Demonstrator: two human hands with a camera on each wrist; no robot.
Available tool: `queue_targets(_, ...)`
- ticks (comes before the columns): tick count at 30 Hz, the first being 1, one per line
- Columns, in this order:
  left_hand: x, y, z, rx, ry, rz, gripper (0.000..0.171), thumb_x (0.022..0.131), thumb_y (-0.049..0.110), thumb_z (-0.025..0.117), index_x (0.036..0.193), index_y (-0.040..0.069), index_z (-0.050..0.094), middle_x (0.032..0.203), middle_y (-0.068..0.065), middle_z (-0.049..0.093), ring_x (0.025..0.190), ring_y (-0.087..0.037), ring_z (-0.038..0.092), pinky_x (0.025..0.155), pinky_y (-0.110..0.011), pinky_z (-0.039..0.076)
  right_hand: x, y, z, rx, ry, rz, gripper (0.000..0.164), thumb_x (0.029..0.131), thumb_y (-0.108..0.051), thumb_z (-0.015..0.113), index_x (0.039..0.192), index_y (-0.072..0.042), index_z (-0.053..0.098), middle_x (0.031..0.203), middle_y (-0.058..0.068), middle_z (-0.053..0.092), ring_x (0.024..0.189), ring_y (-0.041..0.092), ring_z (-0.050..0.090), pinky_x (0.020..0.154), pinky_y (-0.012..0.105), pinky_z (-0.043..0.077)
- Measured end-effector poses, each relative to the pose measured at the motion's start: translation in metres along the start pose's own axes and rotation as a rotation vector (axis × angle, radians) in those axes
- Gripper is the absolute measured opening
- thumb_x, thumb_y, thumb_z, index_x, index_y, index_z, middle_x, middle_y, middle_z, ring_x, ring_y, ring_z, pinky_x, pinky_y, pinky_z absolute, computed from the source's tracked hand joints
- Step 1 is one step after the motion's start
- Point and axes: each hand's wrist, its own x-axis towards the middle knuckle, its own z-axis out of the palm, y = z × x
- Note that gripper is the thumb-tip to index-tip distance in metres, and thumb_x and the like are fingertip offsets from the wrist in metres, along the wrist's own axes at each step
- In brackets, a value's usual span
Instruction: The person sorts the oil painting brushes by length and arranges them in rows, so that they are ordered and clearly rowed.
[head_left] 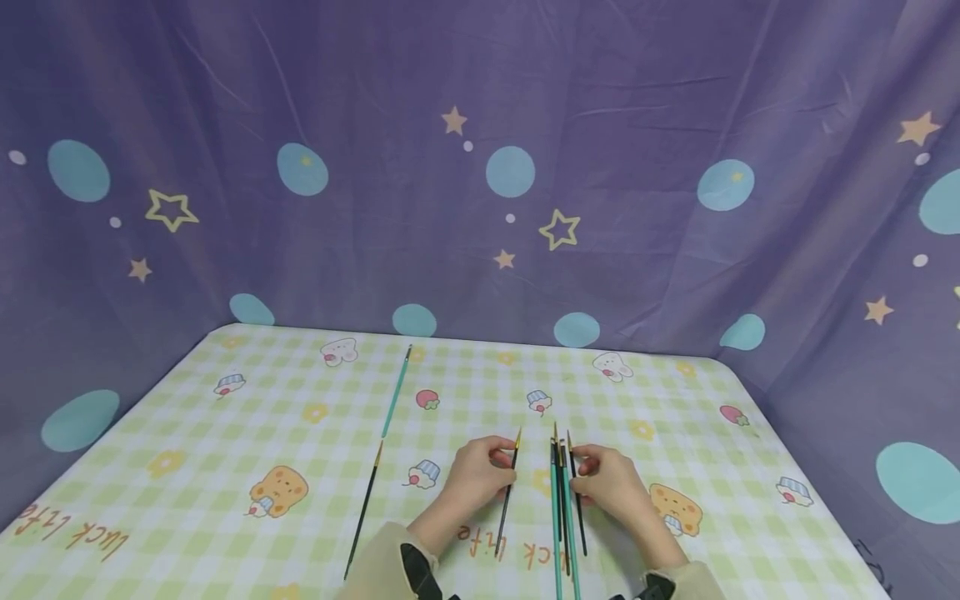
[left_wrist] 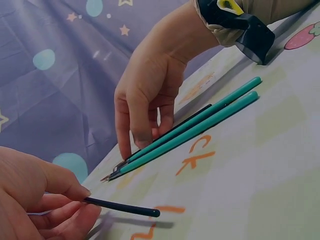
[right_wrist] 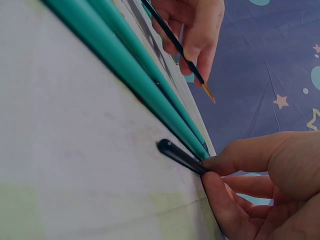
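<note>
My left hand point(head_left: 477, 475) pinches a slim black paintbrush point(head_left: 505, 510) between thumb and fingers, its tan tip pointing away from me. In the left wrist view, the dark handle end point(left_wrist: 125, 206) sticks out above its shadow on the cloth. Right of it lies a close group of paintbrushes, including two teal paintbrushes point(head_left: 557, 533) and black ones partly hidden among them. At the group's right side, my right hand point(head_left: 611, 483) pinches another black paintbrush point(head_left: 582, 529). Its rounded handle end point(right_wrist: 167, 146) shows in the right wrist view, beside the teal handles.
Toward the left, a teal paintbrush point(head_left: 395, 394) and a black paintbrush point(head_left: 364, 510) lie nearly end to end. A green checked tablecloth point(head_left: 247, 433) with cartoon prints covers the table. Behind it hangs a purple curtain point(head_left: 390, 225) with stars and dots.
</note>
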Motion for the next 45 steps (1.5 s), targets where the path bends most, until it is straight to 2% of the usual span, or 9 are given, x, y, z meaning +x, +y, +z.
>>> queue_targets(7, -0.004, -0.009, -0.016, -0.035, -0.010, 0.016, 0.037, 0.073, 0.000, 0.064, 0.110, 0.003, 0.062, 0.078, -0.004, 0.056, 0.055, -0.013, 0.053, 0.044, -0.026, 0.049, 0.000, -0.001, -0.001, -0.003, 0.002, -0.004, 0.049, 0.068, 0.002, 0.068, 0.116, 0.000, 0.058, 0.077, 0.003, 0.054, 0.059, 0.011, 0.055, 0.049, 0.023, 0.051)
queue_targets(18, -0.016, -0.016, -0.042, -0.061, 0.006, 0.003, 0.038, 0.074, 0.000, 0.064, 0.112, 0.001, 0.061, 0.080, -0.006, 0.057, 0.057, -0.013, 0.056, 0.047, -0.028, 0.051, 0.001, 0.001, 0.000, 0.004, 0.003, -0.004, 0.050, 0.067, 0.002, 0.067, 0.116, 0.001, 0.059, 0.077, 0.003, 0.054, 0.058, 0.011, 0.054, 0.049, 0.023, 0.052)
queue_targets(28, -0.021, -0.025, -0.061, -0.020, 0.034, -0.010, 0.039, 0.075, 0.001, 0.062, 0.114, 0.002, 0.061, 0.081, -0.006, 0.056, 0.053, -0.012, 0.055, 0.047, -0.027, 0.052, 0.001, 0.001, 0.000, 0.008, 0.007, -0.002, 0.050, 0.067, 0.002, 0.067, 0.116, 0.001, 0.058, 0.077, 0.004, 0.054, 0.060, 0.011, 0.054, 0.049, 0.023, 0.052)
queue_targets(39, -0.034, -0.027, -0.083, 0.037, 0.104, -0.063, 0.038, 0.074, 0.001, 0.062, 0.112, 0.001, 0.061, 0.082, -0.005, 0.057, 0.060, -0.011, 0.056, 0.049, -0.025, 0.051, 0.001, 0.001, 0.001, -0.009, 0.007, -0.001, 0.049, 0.068, 0.001, 0.068, 0.116, 0.000, 0.059, 0.077, 0.003, 0.054, 0.059, 0.011, 0.054, 0.049, 0.022, 0.051)
queue_targets(45, -0.041, -0.029, -0.094, 0.081, 0.135, -0.090, 0.038, 0.075, 0.001, 0.064, 0.112, 0.000, 0.061, 0.082, -0.004, 0.057, 0.057, -0.011, 0.055, 0.049, -0.025, 0.051, 0.001, 0.001, 0.001, -0.009, 0.005, -0.002, 0.049, 0.068, 0.001, 0.068, 0.116, 0.000, 0.059, 0.077, 0.003, 0.054, 0.060, 0.011, 0.054, 0.049, 0.023, 0.051)
